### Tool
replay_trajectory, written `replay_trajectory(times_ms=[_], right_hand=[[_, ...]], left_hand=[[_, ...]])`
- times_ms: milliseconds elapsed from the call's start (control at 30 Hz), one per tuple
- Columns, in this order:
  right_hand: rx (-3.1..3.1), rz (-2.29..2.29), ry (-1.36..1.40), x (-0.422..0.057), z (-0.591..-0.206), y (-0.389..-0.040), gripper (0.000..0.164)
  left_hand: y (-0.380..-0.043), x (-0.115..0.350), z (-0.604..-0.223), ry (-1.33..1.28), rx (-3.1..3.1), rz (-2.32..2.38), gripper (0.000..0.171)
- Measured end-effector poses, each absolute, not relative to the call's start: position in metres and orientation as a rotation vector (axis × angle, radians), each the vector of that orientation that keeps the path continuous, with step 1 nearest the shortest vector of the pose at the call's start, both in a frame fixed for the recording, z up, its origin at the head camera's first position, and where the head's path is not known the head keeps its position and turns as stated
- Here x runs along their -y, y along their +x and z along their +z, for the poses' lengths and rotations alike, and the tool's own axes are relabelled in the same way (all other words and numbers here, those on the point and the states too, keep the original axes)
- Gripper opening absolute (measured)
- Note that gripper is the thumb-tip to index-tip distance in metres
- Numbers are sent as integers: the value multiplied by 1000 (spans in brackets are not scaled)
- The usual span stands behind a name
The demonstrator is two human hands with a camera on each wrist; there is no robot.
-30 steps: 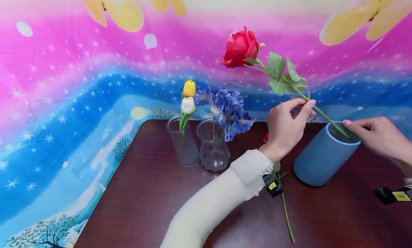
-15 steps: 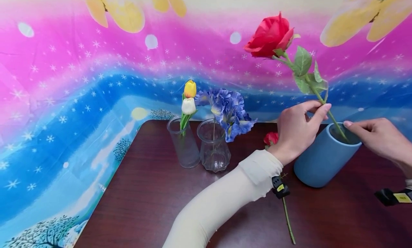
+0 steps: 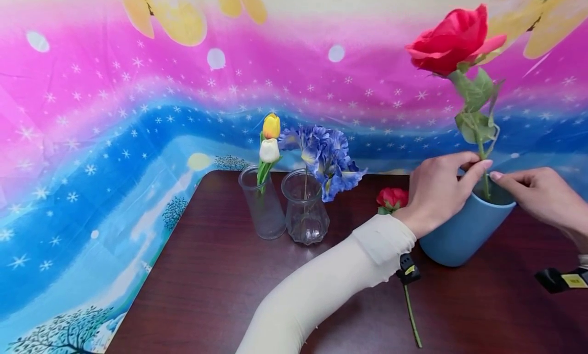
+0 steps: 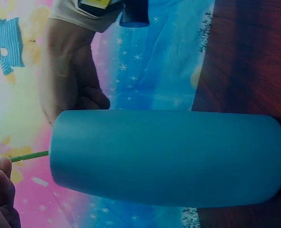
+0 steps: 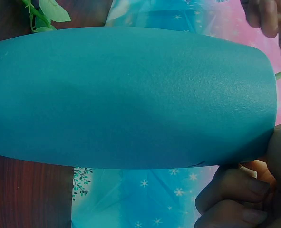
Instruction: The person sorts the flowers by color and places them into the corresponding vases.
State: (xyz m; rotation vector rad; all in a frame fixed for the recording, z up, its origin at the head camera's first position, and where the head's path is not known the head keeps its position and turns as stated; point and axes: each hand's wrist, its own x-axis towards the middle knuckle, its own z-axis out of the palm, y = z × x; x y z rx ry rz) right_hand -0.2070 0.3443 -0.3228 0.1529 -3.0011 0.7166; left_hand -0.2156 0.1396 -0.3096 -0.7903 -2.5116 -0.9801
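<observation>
A long-stemmed red rose (image 3: 452,42) stands nearly upright over the blue vase (image 3: 464,231), the lower end of its stem inside the mouth. My left hand (image 3: 438,188) pinches that stem just above the rim, between thumb and fingers. At the rim's right side, my right hand (image 3: 544,195) grips the vase edge, thumb on top. The left wrist view shows the green stem (image 4: 31,156) entering the vase. In the right wrist view, curled fingers (image 5: 230,190) sit below the vase's rim end. The stem's tip is hidden within.
Another red rose (image 3: 392,197) lies on the dark wooden table (image 3: 197,292), partly behind my left forearm. Left of it stand a glass vase (image 3: 307,221) with blue-purple flowers and a glass cylinder (image 3: 266,216) with yellow and white tulips. A patterned cloth (image 3: 115,98) hangs behind.
My left hand has moved right with the rose, swinging its bloom right and up so the stem is more upright. More of the lying rose shows. The right hand and vase stay put.
</observation>
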Motion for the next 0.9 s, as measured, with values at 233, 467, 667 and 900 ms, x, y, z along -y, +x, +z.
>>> replay_trajectory(times_ms=[233, 467, 667, 900], right_hand=[[2997, 724, 155, -347, -324, -208, 57], [2982, 705, 185, -347, -324, -206, 57], [3003, 707, 151, -349, -326, -209, 62], [3004, 719, 146, -348, -326, -209, 62]], left_hand=[[-218, -145, -317, -782, 2632, -881, 31], [-222, -152, -319, -776, 2717, -725, 27], [-222, -158, -318, -737, 2814, -625, 24], [-220, -159, -316, -758, 2845, -582, 28]])
